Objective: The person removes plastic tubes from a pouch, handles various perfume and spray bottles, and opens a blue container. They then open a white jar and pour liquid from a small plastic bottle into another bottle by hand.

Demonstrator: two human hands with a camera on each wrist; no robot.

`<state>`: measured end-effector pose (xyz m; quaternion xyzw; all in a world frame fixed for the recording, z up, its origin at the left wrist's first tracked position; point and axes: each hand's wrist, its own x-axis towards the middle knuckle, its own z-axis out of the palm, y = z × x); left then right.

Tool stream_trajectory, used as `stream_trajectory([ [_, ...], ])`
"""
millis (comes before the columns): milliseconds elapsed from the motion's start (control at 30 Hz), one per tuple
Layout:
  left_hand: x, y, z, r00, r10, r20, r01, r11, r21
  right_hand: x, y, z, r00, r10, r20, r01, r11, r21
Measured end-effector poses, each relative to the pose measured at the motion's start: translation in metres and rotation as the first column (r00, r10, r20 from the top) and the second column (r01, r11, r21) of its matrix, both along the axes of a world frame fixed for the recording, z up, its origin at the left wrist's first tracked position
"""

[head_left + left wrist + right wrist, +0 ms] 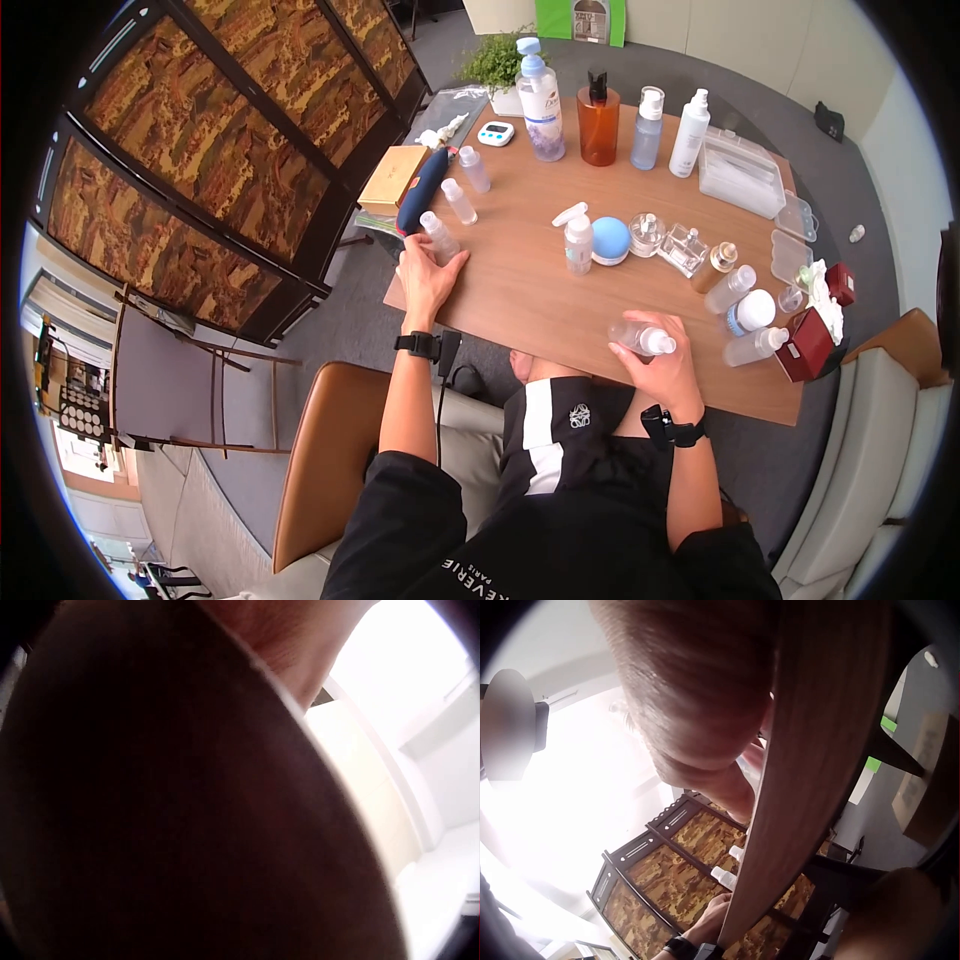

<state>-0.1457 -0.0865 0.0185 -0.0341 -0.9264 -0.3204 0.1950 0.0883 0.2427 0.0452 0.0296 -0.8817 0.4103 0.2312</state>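
On the table's left side, my left hand (428, 284) holds a small frosted bottle (440, 236) low down, its thumb and index finger on either side. Two similar bottles, a middle one (460, 202) and a farther one (475, 170), stand in a row behind it. Near the front edge, my right hand (668, 368) grips a clear bottle (632, 334) that is tipped over, its white cap pointing right. In the left wrist view a dark surface hides the left hand's fingers. The right wrist view shows the right hand (697, 697) beside the table edge.
A white spray bottle (578, 246) and a blue-lidded round jar (611, 240) stand mid-table. More bottles, such as a frosted one (756, 346), crowd the right side by a dark red box (806, 345). Along the back are a pump bottle (541, 112) and an amber bottle (598, 128).
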Motion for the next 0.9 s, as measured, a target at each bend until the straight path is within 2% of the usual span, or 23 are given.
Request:
stream_trajectory([
  [133,0.013,0.0,0.004,1.0,-0.007,0.011,0.006,0.999,0.036,0.001,0.001,0.0,1.0,-0.002,0.006,0.002,1.0,0.015],
  [200,0.032,0.003,-0.003,0.997,-0.08,-0.017,0.079,0.996,-0.04,0.002,0.003,-0.002,1.0,0.013,0.002,-0.013,1.0,0.023],
  [267,0.046,0.007,-0.02,0.979,-0.145,-0.144,0.102,0.958,-0.27,0.003,0.002,-0.003,1.0,0.0,0.0,0.0,1.0,0.006],
  [333,0.07,0.032,-0.014,0.98,-0.171,-0.105,0.139,0.955,-0.261,0.003,0.003,-0.002,1.0,0.007,-0.004,-0.007,1.0,-0.001],
  [400,0.086,0.06,-0.01,0.962,-0.266,-0.055,0.247,0.939,-0.238,0.001,0.002,-0.001,1.0,0.017,0.003,-0.017,1.0,0.012],
  [467,0.091,0.09,0.0,0.936,-0.352,0.024,0.352,0.928,-0.119,0.001,0.003,0.001,0.999,0.045,0.009,-0.046,0.999,0.028],
  [633,0.08,0.148,0.01,0.918,-0.394,0.046,0.395,0.919,-0.006,0.002,0.004,-0.004,0.999,0.041,0.007,-0.041,0.998,0.042],
  [700,0.073,0.153,0.011,0.918,-0.395,0.045,0.394,0.919,0.02,0.002,0.003,-0.004,1.0,0.024,-0.015,-0.024,0.999,0.023],
  [800,0.057,0.153,0.01,0.912,-0.408,0.05,0.409,0.912,-0.034,0.003,0.002,-0.001,1.0,0.018,0.008,-0.018,1.0,0.0],
  [867,0.044,0.147,0.015,0.871,-0.482,0.098,0.481,0.876,0.04,0.001,0.003,-0.003,1.0,0.026,-0.003,-0.026,1.0,-0.001],
  [900,0.035,0.146,0.012,0.886,-0.461,0.05,0.461,0.887,0.015,0.001,0.003,-0.001,1.0,0.027,-0.004,-0.027,1.0,0.009],
])
